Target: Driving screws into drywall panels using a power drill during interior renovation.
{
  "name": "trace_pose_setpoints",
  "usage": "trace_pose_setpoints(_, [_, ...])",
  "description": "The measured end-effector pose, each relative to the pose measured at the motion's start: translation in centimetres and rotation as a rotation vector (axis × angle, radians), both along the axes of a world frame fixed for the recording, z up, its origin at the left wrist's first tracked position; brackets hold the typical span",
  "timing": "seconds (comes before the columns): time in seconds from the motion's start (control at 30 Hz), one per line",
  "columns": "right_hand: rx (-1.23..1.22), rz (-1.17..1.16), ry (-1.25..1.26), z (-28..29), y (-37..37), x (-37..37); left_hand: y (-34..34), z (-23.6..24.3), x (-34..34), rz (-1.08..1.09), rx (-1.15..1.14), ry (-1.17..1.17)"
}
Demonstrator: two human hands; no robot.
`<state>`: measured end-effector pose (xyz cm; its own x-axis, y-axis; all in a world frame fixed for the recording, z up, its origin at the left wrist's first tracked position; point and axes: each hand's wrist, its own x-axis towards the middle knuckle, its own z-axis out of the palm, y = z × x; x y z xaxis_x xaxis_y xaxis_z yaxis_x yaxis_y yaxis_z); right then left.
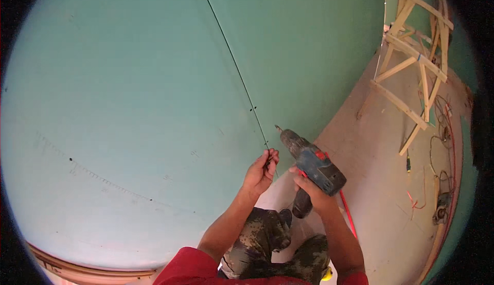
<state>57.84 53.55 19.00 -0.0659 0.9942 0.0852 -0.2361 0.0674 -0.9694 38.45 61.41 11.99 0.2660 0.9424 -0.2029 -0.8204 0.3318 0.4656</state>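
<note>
Green board [128,89] covers the wall from eight o'clock round to one, split by a dark seam [233,58] that comes in between eleven and twelve o'clock and slants down to the centre. At its lower end the left hand [261,172] is close against the board, fingers curled in and tips nearly meeting; they seem to pinch small dark pieces [268,163], too small to name. Straight up at twelve o'clock from that hand, a pair of dark fastener heads [251,110] straddles the seam. The right hand [315,195] is wrapped around the grip of a blue-and-black cordless drill [314,161], at three o'clock from the left hand, its bit aimed toward eleven; whether the tip touches the board I cannot tell, though it looks apart. The bit is near the left fingers, so a slip of the drill or an early squeeze of the trigger could, I judge, catch a fingertip. A loose pinch could drop the dark pieces onto the floor [381,177]. A screw driven too near the seam might crumble the board's edge. At four o'clock from the right hand, a red cord [348,215] lies near the camouflage trousers [252,246], where a careless step could snag it.
</note>
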Motion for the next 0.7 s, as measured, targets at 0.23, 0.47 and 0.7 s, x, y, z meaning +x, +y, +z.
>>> trace_pose_setpoints(0.23, [-0.025, 0.007, 0.023, -1.7, -3.3, 2.3, -1.5, 2.3, 2.8, 0.047, -0.075, 0.157])
trace_pose_setpoints(0.47, [-0.007, 0.195, -0.029, 0.3, 0.9, 4.3, 0.4, 7.2, 4.2, 0.192, 0.1, 0.393])
trace_pose_setpoints(0.7, [0.132, 0.362, -0.241, 3.3, 5.4, 4.5, 2.0, 16.5, 3.7, 0.296, 0.01, 0.32])
